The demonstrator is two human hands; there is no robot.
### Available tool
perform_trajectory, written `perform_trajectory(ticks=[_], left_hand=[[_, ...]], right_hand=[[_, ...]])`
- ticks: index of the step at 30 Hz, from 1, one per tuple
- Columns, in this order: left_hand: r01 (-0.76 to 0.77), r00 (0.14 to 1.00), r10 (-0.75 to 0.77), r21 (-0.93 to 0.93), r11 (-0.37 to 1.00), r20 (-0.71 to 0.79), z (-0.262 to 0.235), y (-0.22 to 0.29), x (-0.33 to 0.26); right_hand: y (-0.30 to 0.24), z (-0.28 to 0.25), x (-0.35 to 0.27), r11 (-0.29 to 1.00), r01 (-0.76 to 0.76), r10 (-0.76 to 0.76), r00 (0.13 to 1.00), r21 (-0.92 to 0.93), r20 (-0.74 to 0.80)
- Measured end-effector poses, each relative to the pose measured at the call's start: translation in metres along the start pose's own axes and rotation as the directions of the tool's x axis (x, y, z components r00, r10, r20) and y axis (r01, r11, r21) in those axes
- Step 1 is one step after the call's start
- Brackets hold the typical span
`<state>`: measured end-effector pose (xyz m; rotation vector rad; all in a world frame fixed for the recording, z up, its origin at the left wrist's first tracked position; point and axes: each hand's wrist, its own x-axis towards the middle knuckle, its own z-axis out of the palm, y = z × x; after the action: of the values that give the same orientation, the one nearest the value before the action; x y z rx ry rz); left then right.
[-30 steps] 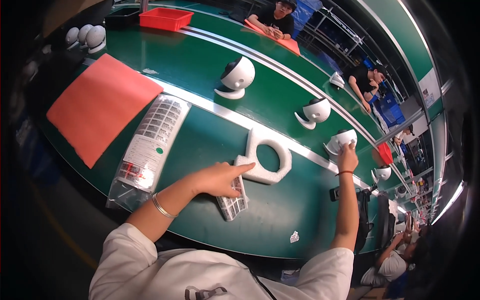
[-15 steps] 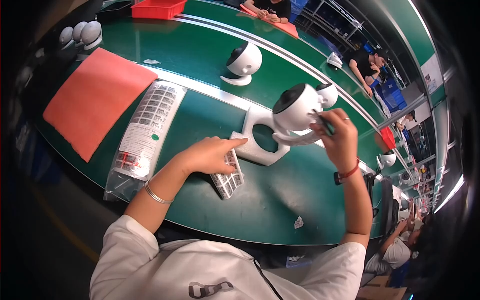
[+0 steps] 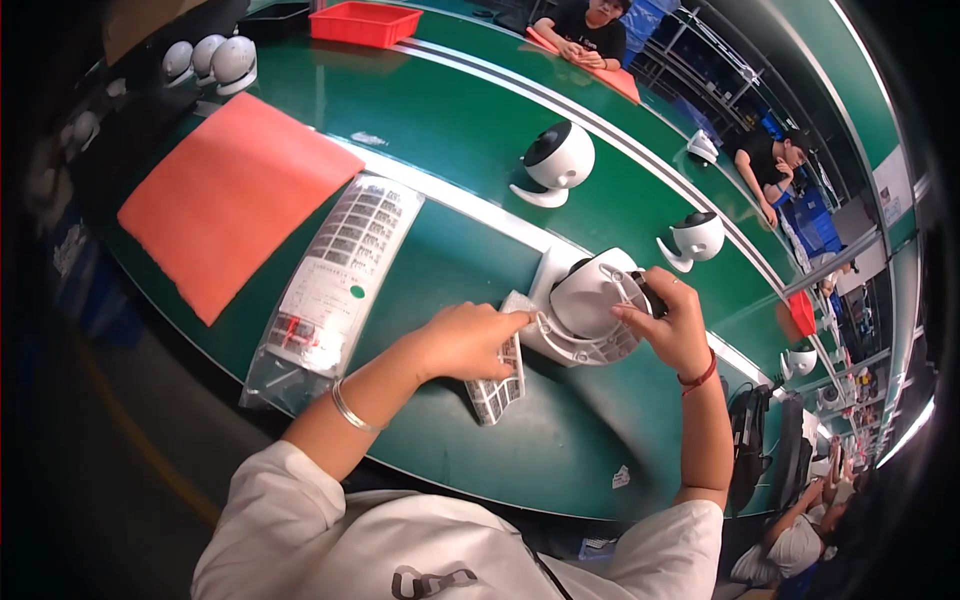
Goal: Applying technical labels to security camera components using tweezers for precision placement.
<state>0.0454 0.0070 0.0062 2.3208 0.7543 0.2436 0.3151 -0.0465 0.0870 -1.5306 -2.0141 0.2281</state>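
A white ball-shaped camera (image 3: 583, 298) lies tipped over in a white foam cradle (image 3: 541, 345), its curved base (image 3: 607, 350) facing up toward me. My right hand (image 3: 672, 318) grips the base at its right side, thumb on top. Something dark shows between those fingers, too hidden to name. My left hand (image 3: 468, 340) is closed on a folded sheet of printed labels (image 3: 497, 398), its index finger stretched to the base's left edge. The sheet hangs down below the palm, over the green bench.
A plastic-wrapped label pack (image 3: 335, 280) and an orange mat (image 3: 238, 200) lie to the left. Along the belt (image 3: 450, 130) stand more white cameras (image 3: 562, 160) and a red bin (image 3: 365, 24). A paper scrap (image 3: 621, 478) lies near the front edge. Co-workers sit across.
My right hand has lowered the camera onto the foam cradle and tipped it over, base up. The left hand keeps the label sheet, its index finger now at the base. The view has shifted.
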Motion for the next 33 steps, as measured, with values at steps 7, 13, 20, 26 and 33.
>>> perform_trajectory(ticks=[7,13,20,26,33], left_hand=[[0.060,0.998,-0.062,0.050,0.997,0.032,-0.009,0.007,0.001],[0.062,0.998,-0.064,0.112,0.992,0.010,-0.004,0.014,0.008],[0.046,0.999,-0.047,0.087,0.995,0.010,-0.005,0.015,0.001],[0.028,1.000,-0.028,0.071,0.997,0.012,-0.003,0.016,0.005],[-0.078,0.997,0.069,-0.396,0.915,-0.037,-0.029,-0.008,0.000]], right_hand=[[0.091,0.014,0.050,0.858,-0.142,0.198,0.978,0.493,-0.063],[0.129,0.059,0.071,0.992,-0.097,0.088,0.991,-0.086,-0.099],[0.143,0.093,0.123,0.823,0.088,0.055,0.971,-0.561,0.232],[0.168,0.098,0.105,0.771,-0.023,0.119,0.987,-0.637,0.108],[0.171,0.052,-0.005,0.785,-0.150,0.146,0.988,-0.601,-0.056]])
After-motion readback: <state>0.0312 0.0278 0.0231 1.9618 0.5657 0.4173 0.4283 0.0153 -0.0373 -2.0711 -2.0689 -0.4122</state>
